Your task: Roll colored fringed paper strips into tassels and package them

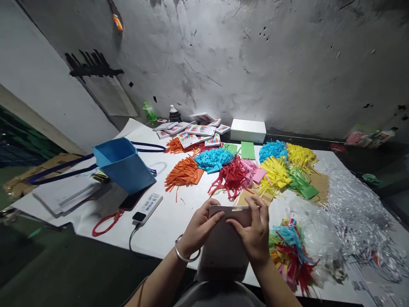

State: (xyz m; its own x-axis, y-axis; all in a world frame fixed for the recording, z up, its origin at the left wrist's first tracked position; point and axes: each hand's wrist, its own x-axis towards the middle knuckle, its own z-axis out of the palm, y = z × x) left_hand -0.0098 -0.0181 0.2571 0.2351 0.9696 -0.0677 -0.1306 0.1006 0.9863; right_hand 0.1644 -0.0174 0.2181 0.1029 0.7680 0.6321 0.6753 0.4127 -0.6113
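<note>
Both my hands grip the upper edge of a flat grey-white box [225, 247] with a hang-hole tab at its top. My left hand [204, 224] pinches the top left corner, thumb across the near face; a silver bangle circles that wrist. On the other corner, my right hand [254, 228] has its thumb in front and fingers over the edge. The box's lower end reaches down near my lap. Just beyond it lie a red tissue tassel bundle [232, 177] and a brown card [247, 197]. A mixed-colour tassel bundle [292, 251] sits right of my right hand.
Packaged boxes with printed fronts [201, 130] pile up by the wall near a white box [248, 130]. Orange [182, 171], blue [214, 157] and yellow [275, 172] tassels spread across the table. Leftward are a blue bag [123, 164] and power bank [148, 208]; rightward, clear plastic wrap [358, 213].
</note>
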